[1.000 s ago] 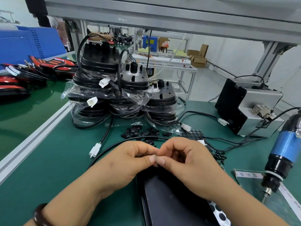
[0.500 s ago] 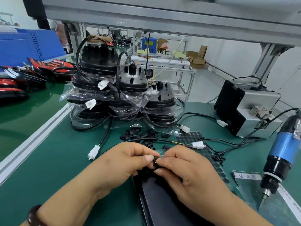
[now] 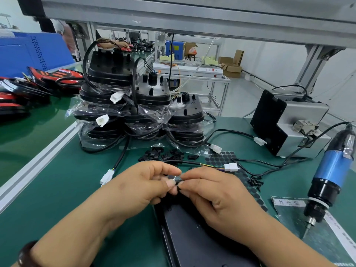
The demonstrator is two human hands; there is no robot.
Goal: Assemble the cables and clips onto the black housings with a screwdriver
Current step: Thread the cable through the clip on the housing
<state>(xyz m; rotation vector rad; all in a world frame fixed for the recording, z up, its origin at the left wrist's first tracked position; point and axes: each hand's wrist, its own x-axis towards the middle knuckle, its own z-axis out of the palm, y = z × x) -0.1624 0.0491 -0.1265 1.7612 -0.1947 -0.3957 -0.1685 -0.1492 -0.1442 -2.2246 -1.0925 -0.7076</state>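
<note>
Head view: a black clip (image 3: 178,183) is pinched between the fingertips of the left hand (image 3: 142,185) and the right hand (image 3: 217,197), just above the black housing (image 3: 192,237). It is judged light, rigid and easily dropped, best gripped by its sides. The cable (image 3: 188,162) lies just beyond.

Bright, even overhead lighting; soft shadows. Wide-angle bowing at edges. Glare on clear plastic bags (image 3: 154,116). Slight softness throughout.

Pretty clearly a factory assembly line: green-matted workbench (image 3: 63,191) under an aluminium frame (image 3: 192,14), stacks of bagged black housings (image 3: 111,74), an electric screwdriver (image 3: 332,168), more benches (image 3: 192,71) and cardboard boxes (image 3: 232,69) behind.
</note>
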